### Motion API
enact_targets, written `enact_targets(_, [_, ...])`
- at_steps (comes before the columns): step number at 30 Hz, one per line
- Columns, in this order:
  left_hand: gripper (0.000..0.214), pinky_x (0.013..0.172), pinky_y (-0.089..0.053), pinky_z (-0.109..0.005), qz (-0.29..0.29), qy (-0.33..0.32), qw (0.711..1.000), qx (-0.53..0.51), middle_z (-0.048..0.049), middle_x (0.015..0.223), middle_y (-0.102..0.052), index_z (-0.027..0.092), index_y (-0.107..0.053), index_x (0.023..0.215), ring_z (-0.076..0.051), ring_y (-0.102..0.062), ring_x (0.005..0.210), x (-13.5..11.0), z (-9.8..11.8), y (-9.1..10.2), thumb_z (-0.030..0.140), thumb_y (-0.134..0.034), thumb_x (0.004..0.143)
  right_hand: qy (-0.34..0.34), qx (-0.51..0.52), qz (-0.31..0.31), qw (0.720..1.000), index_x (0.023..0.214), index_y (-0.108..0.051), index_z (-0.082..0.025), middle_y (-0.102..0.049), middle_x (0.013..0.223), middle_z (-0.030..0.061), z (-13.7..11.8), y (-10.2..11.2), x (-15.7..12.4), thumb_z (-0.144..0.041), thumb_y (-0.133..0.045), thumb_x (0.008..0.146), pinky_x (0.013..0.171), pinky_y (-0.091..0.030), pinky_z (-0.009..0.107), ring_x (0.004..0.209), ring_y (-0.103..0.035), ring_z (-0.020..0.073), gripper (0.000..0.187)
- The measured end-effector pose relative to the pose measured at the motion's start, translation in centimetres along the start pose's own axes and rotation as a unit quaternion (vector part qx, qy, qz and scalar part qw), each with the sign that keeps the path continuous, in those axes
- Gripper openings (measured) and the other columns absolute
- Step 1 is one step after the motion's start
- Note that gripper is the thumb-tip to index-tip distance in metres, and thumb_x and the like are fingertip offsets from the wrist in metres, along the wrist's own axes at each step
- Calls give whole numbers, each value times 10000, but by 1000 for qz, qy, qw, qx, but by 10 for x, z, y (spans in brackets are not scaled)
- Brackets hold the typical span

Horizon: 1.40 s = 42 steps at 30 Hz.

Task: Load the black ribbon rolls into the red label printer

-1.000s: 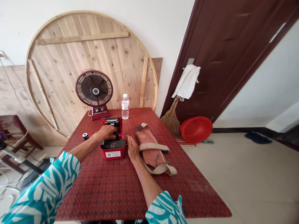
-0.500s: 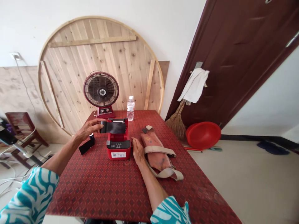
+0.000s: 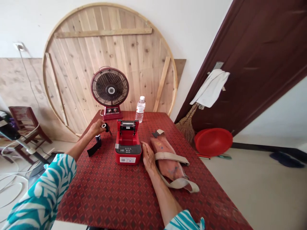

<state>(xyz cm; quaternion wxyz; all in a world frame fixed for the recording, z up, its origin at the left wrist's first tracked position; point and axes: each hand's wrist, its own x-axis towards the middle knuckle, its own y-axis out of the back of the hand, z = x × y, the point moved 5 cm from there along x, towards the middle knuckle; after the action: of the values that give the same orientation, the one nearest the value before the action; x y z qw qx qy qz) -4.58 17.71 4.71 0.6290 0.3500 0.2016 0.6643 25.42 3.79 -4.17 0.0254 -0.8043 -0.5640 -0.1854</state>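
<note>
A small red printer with its lid open stands on the red patterned table. My left hand is raised to the left of it, fingers closed on a black ribbon roll. A black strip of ribbon hangs down from that hand to the table. My right hand lies flat and open on the table, right beside the printer's right side and touching the worn orange pouch with tan straps.
A dark red table fan and a water bottle stand at the table's far edge. A round wooden tabletop leans on the wall behind. A red basin and broom sit by the brown door. A chair and cables are left.
My left hand drew the black ribbon out of the printer and carried it left, away from the machine. The right hand stayed flat beside the printer. The camera shifted left.
</note>
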Motion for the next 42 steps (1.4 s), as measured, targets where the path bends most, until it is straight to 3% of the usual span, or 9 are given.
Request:
enact_targets(5, [304, 716, -423, -294, -75, 4, 985, 155, -36, 812, -670, 215, -546, 914, -249, -640, 863, -4, -3, -26, 179, -650, 630, 3, 2, -1, 1000, 1068, -663, -190, -692, 1117, 89, 1, 1, 0, -590, -377, 886, 952, -476, 388, 1078, -613, 250, 524])
enact_targets(16, [351, 769, -458, -267, -118, -40, 976, 178, -34, 939, -703, 222, -585, 1035, -208, -652, 919, -6, -2, -22, 186, -637, 690, 3, 2, -7, 1000, 1042, -666, -179, -691, 1109, 96, 2, -1, 2, -566, -374, 876, 967, -459, 399, 1059, -618, 252, 512])
enact_targets(18, [409, 774, -475, -272, -109, -47, 984, 136, -43, 980, -700, 215, -565, 1116, -200, -654, 922, -8, -5, -18, 243, -632, 713, 3, 0, -7, 1000, 1044, -667, -178, -692, 1108, 96, 1, -1, 1, -561, -370, 881, 963, -464, 397, 1059, -619, 251, 511])
enact_targets(21, [487, 799, -499, -309, -36, -30, 997, -60, -76, 1024, -688, 178, -558, 1133, -214, -650, 953, -14, -25, -1, 400, -631, 706, 10, 1, -3, 1000, 1037, -669, -187, -700, 1083, 90, -1, -1, 1, -547, -379, 886, 939, -478, 382, 1048, -624, 248, 486])
enact_targets(24, [537, 869, -489, -353, 22, 25, 970, -241, -92, 1017, -691, 164, -585, 1033, -237, -639, 991, -29, -59, 14, 470, -680, 602, 12, 0, -5, 1000, 1040, -666, -188, -703, 1070, 91, -1, -1, 1, -537, -382, 888, 921, -483, 378, 1039, -627, 251, 475])
enact_targets(28, [619, 866, -494, -390, -57, 75, 955, -280, -93, 1039, -702, 181, -589, 1018, -277, -631, 1025, -55, -84, 6, 405, -769, 469, 16, -5, -5, 1000, 1037, -665, -191, -703, 1067, 87, 2, -2, 1, -527, -382, 890, 919, -478, 380, 1023, -630, 251, 463])
enact_targets(32, [629, 791, -511, -365, -67, 64, 968, -233, -84, 998, -713, 180, -585, 1066, -269, -652, 948, -69, -77, -2, 454, -750, 525, 17, -2, 3, 1000, 1035, -664, -188, -704, 1063, 87, 2, -2, 1, -516, -388, 890, 919, -479, 380, 1015, -632, 248, 452])
enact_targets(36, [532, 657, -502, -314, -36, 56, 983, -171, -44, 818, -713, 181, -617, 919, -238, -659, 783, -69, -67, -1, 547, -722, 548, 14, 6, -2, 1000, 1031, -665, -185, -704, 1067, 90, -1, -2, 1, -523, -388, 884, 916, -485, 376, 1018, -635, 248, 461])
enact_targets(42, [527, 507, -463, -272, -49, 48, 949, -309, -10, 633, -638, 189, -558, 789, -155, -590, 530, -73, -43, -1, 621, -706, 525, 19, 10, 2, 1000, 1009, -664, -196, -716, 1018, 82, -2, -4, 2, -510, -388, 878, 878, -498, 374, 991, -646, 256, 438])
